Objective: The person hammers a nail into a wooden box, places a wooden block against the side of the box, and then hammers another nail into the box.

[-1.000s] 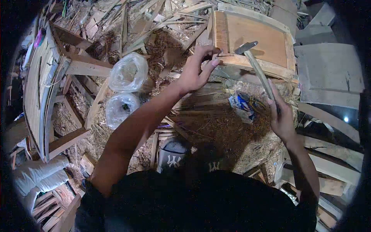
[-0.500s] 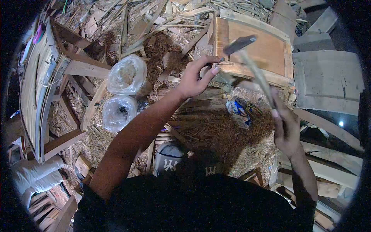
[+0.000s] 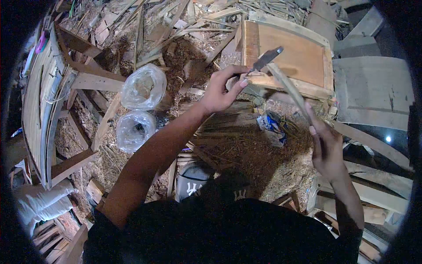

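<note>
My right hand (image 3: 324, 143) is wrapped round the wooden handle of a hammer (image 3: 288, 84). The dark hammer head (image 3: 267, 58) is over the near left corner of a framed wooden panel (image 3: 292, 53). At that corner my left hand (image 3: 226, 88) has its thumb and fingers curled at the frame's edge, pinching something too small to make out. The hammer head is close to the left fingertips; whether it touches what they hold is hidden.
Two rolls of clear plastic (image 3: 144, 87) lie left of centre. A curved slatted wooden piece (image 3: 41, 105) stands at the far left. Grey panels (image 3: 373, 92) and curved boards are on the right. A blue and white wrapper (image 3: 271, 127) lies on the shavings.
The hammer head has moved down and left, closer to my left fingertips. My left hand has stayed nearly in place at the frame corner.
</note>
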The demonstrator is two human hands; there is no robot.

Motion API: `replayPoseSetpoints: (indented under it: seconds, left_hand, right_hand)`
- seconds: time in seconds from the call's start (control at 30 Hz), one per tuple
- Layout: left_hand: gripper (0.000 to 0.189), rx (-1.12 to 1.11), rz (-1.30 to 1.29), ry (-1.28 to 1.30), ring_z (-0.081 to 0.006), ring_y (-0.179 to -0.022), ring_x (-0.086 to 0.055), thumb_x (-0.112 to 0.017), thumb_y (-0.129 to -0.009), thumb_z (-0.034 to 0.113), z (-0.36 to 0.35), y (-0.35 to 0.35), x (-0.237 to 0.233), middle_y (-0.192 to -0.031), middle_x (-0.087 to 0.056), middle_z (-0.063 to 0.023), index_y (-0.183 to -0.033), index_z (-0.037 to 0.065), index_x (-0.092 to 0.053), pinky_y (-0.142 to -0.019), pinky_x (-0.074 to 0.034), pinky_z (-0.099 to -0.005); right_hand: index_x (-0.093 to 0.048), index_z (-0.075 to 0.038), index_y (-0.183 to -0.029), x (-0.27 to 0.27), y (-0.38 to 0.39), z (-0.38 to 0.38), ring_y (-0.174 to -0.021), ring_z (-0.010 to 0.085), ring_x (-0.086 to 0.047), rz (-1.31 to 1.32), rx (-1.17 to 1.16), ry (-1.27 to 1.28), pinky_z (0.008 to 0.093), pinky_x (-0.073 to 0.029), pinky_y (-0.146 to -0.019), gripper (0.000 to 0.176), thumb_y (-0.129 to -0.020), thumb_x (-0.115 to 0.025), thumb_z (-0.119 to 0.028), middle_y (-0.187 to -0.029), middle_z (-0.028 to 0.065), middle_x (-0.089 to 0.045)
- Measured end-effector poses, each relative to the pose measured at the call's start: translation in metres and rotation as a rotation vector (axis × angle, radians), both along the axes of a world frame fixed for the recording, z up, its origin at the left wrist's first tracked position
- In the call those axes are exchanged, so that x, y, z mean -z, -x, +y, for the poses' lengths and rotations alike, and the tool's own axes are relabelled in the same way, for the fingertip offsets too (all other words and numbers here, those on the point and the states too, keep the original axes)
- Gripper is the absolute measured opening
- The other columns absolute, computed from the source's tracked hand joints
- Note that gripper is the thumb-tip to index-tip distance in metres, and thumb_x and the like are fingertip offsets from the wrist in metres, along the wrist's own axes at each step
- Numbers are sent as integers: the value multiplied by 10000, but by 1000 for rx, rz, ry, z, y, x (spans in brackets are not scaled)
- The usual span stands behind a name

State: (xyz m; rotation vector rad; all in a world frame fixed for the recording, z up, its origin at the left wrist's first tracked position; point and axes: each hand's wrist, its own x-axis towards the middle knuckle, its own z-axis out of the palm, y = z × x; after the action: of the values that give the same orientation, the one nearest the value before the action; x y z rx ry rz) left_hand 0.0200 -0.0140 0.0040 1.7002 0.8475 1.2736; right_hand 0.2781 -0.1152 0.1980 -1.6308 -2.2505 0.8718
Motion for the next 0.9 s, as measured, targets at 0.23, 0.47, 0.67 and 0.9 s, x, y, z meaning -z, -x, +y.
replayPoseSetpoints:
  seconds: [0.23,0.47,0.67,0.9]
  left_hand:
    - [303,2,-13,-4,-283,-1045,-684,-651,-921,153,1,-2,0,-1103,-697,-161,-1189,13,-632,-918,-511,-369]
    - [308,27,-21,25,-268,-1038,-685,-649,-926,145,2,0,-2,-1096,-697,-166,-1205,18,-626,-914,-511,-362]
    - [312,19,-61,37,-266,-1032,-686,-654,-925,152,1,-3,1,-1090,-697,-164,-1205,16,-625,-914,-511,-364]
    - [321,46,-20,93,-269,-1035,-686,-659,-926,164,1,1,-3,-1084,-698,-168,-1207,13,-626,-915,-510,-367]
  right_hand:
    - [-423,9,-1453,-13,-1,-5,-1071,364,-669,-28,147,-147,384,-518,-898,640,-833,-452,167,-1389,237,-554]
    - [-435,-94,-1475,-11,-7,-3,-954,365,-634,-111,-14,-142,370,-512,-853,688,-837,-460,160,-1250,233,-589]
    - [-412,-140,-1499,7,-7,-9,-1145,369,-642,-79,-180,-383,384,-529,-925,778,-793,-506,171,-1250,242,-631]
    - [-402,-114,-1495,-26,-8,-9,-1017,343,-669,-60,203,-92,371,-530,-829,680,-863,-504,117,-1213,236,-641]
